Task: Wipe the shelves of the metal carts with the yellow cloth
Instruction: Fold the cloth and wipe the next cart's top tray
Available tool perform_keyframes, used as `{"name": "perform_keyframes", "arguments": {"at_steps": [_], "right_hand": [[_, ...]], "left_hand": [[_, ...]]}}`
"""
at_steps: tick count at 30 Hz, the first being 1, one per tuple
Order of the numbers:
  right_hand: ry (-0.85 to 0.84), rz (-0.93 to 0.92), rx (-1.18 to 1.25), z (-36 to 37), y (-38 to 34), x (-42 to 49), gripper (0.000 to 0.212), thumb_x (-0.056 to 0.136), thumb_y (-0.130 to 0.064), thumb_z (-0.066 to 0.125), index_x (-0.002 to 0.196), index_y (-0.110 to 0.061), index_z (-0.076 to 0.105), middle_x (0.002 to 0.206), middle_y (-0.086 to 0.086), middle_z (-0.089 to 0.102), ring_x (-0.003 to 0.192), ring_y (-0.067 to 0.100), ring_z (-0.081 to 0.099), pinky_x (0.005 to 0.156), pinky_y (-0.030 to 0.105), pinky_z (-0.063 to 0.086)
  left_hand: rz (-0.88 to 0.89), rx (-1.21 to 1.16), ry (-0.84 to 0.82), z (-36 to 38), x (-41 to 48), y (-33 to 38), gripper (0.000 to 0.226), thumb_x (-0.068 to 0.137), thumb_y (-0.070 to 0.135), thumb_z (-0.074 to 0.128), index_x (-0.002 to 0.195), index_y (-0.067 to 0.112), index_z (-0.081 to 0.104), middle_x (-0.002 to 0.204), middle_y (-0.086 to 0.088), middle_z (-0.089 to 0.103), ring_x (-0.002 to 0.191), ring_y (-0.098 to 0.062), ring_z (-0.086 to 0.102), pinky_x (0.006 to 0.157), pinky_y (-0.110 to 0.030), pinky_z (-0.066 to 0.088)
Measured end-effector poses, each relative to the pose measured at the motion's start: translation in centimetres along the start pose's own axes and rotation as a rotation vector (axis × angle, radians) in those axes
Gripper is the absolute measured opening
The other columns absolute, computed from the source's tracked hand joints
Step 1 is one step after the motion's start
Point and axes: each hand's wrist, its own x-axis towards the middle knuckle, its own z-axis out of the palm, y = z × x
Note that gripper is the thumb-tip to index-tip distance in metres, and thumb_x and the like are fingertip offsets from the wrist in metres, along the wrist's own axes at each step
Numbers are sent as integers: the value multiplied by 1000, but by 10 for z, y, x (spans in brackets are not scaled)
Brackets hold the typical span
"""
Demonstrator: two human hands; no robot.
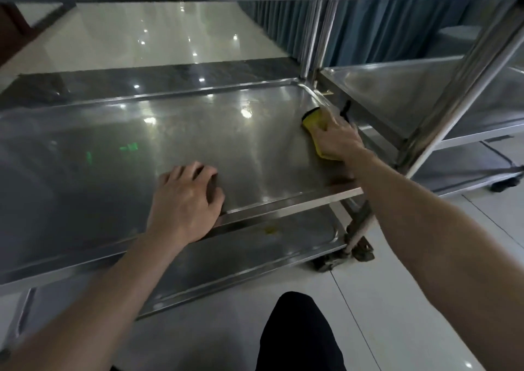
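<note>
Yellow cloth: pressing it flat-handed with the right hand toward the shelf's far right corner. Bracing the relaxed, empty left hand at its front edge.

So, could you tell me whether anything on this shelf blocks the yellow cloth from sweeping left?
Nothing lies on the shelf itself. Only the left hand, resting at its front edge, sits left of the yellow cloth, which the right hand presses down near the far right corner.
</note>
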Motion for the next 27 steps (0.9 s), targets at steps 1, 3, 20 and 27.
{"name": "perform_keyframes", "arguments": {"at_steps": [1, 3, 20, 27], "right_hand": [[3, 14, -42, 10, -5, 20, 80, 95, -67, 15, 169, -36, 14, 177, 7, 19, 162, 33, 20, 130, 60, 7], [-59, -90, -68, 33, -55, 32, 92, 82, -71, 7, 164, -35, 27, 173, 9, 30, 157, 36, 30, 126, 66, 16], [-134, -396, -33, 54, -183, 6, 56, 101, -45, 43, 154, -27, 45, 161, 12, 46, 148, 35, 43, 115, 47, 36], [-88, -174, 35, 5, -60, 44, 65, 102, -65, 37, 160, -37, 39, 166, 9, 44, 150, 35, 43, 122, 46, 34]], "left_hand": [[-2, 8, -14, 1, 0, 0, 50, 98, 51, 39, 131, 23, 64, 135, -4, 62, 120, -35, 60, 101, -51, 46], [-14, 17, -50, -1, 0, 0, 50, 99, 52, 38, 134, 25, 62, 141, -3, 61, 124, -33, 59, 103, -51, 46], [-35, 8, -54, -1, -1, -2, 53, 100, 55, 34, 139, 30, 60, 146, 2, 58, 130, -27, 56, 108, -48, 44], [-50, 8, -57, -1, -1, -1, 48, 101, 56, 35, 137, 33, 58, 143, 6, 57, 126, -27, 56, 106, -48, 43]]}}
